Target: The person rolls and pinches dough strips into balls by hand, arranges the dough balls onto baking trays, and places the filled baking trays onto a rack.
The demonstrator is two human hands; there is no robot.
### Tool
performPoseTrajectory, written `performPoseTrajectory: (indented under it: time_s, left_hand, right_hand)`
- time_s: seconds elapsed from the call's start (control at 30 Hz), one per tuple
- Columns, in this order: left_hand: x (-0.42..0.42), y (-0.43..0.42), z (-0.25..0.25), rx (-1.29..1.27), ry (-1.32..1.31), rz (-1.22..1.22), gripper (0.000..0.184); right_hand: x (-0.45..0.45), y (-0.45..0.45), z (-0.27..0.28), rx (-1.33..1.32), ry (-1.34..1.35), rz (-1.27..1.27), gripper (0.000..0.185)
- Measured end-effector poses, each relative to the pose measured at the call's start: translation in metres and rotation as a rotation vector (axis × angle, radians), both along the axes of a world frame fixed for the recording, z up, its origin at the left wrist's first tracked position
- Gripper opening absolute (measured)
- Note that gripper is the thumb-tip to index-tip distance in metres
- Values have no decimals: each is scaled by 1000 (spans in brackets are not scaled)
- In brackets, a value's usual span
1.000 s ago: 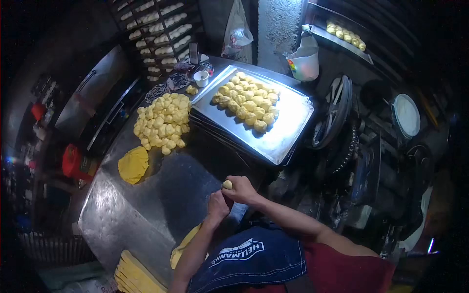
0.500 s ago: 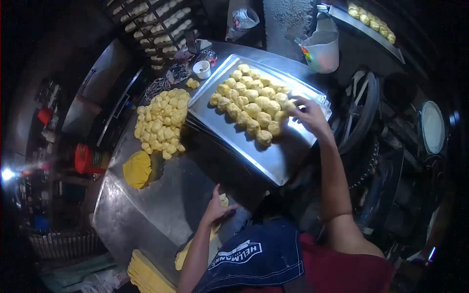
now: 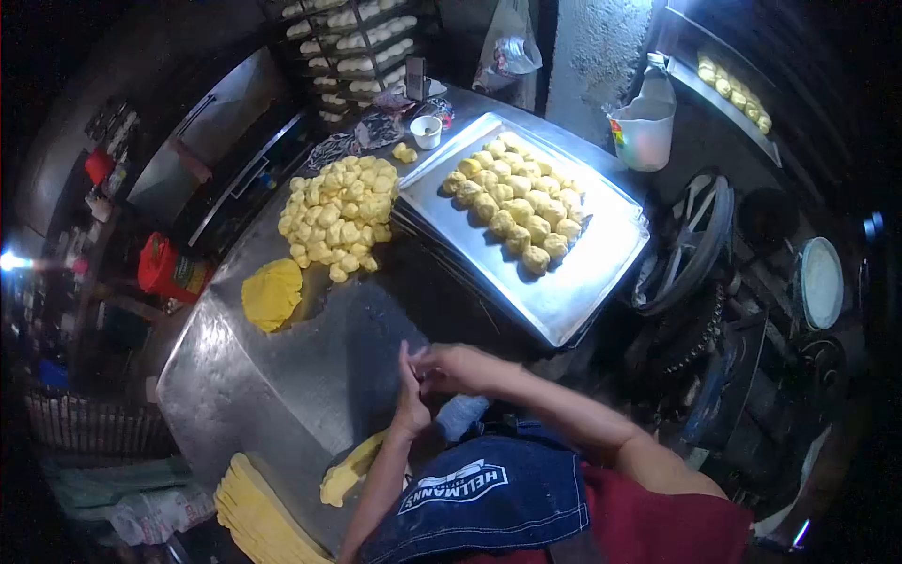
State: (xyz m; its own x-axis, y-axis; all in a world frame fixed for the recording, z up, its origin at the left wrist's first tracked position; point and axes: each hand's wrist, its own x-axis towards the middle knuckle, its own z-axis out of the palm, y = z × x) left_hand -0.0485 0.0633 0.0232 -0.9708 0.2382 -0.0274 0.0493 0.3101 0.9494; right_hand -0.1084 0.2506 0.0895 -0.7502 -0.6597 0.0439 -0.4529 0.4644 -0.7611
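Above the near part of the metal table, my left hand (image 3: pixel 411 406) and my right hand (image 3: pixel 455 368) meet, fingers together. The dough piece seen in my left palm a moment earlier is hidden between them now. My right hand's fingers curl against the left, and what they grip does not show. Beyond them, a metal tray (image 3: pixel 573 305) holds rows of yellow dough balls (image 3: pixel 520 209). Left of the tray lies a heap of dough pieces (image 3: pixel 340 218). A strip of dough (image 3: pixel 349 473) rests beside my left forearm.
A yellow flat piece (image 3: pixel 272 295) lies on the metal table (image 3: pixel 235 395), with a larger folded dough slab (image 3: pixel 258 512) at the near edge. A white cup (image 3: pixel 426 132) stands behind the heap. Right of the tray are a spoked wheel (image 3: pixel 691 240) and a hanging cut-open container (image 3: pixel 645 132).
My right hand has left the dough balls on the tray and come back to my left hand. The view has shifted slightly. My left hand stays near the table's near side.
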Motion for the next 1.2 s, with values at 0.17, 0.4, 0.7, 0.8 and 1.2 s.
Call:
performPoseTrajectory:
  time_s: [0.17,0.4,0.7,0.8,1.2]
  left_hand:
    - [17,-33,-29,-217,17,-52,45]
    - [14,-21,-68,206,-166,278,22]
    - [8,-9,7,-455,-95,122,25]
    - [2,-5,1,-556,-88,73,29]
    - [-39,-1,-4,-498,-81,217,55]
  right_hand:
    - [21,-33,0,-62,-127,-15,31]
    - [31,-52,-28,9,-369,-397,50]
    - [37,-54,-36,183,-152,-521,42]
    - [18,-46,-53,164,-205,-459,41]
    - [-98,144,58,-490,-101,-509,45]
